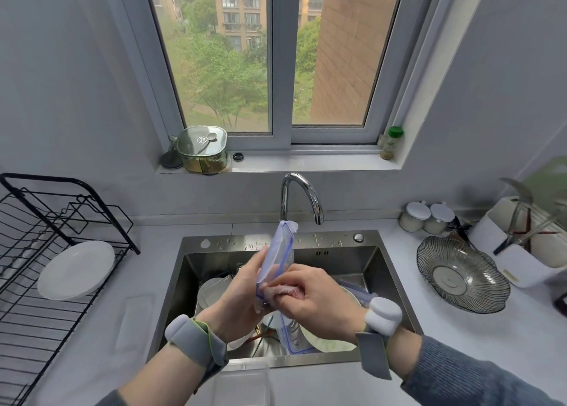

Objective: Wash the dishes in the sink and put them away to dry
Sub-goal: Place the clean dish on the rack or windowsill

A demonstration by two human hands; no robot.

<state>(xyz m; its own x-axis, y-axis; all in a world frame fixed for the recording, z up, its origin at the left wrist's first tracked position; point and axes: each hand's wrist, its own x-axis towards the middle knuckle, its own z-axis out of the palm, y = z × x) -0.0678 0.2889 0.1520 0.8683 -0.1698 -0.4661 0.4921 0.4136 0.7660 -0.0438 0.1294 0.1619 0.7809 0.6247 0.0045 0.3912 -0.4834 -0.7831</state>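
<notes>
Over the steel sink [389, 286] my left hand [239, 298] holds a clear container lid with a blue rim [280, 246] on edge, upright under the tap [302, 197]. My right hand [319, 301] grips a pink sponge [283, 292] and presses it against the lid's lower part. Below the hands lie several dishes in the sink: a white plate [211, 292], a clear blue-rimmed container [294, 341] and a greenish plate [325, 341], partly hidden. A white plate [76, 270] leans in the black drying rack [36, 252] at the left.
A glass fluted bowl [460, 275] and a white utensil holder [521, 252] stand on the right counter, behind them two white-lidded jars [426, 221]. A lidded green glass box [202, 150] and a green-capped bottle [391, 143] sit on the window sill. A clear tub [242, 381] stands at the counter's front edge.
</notes>
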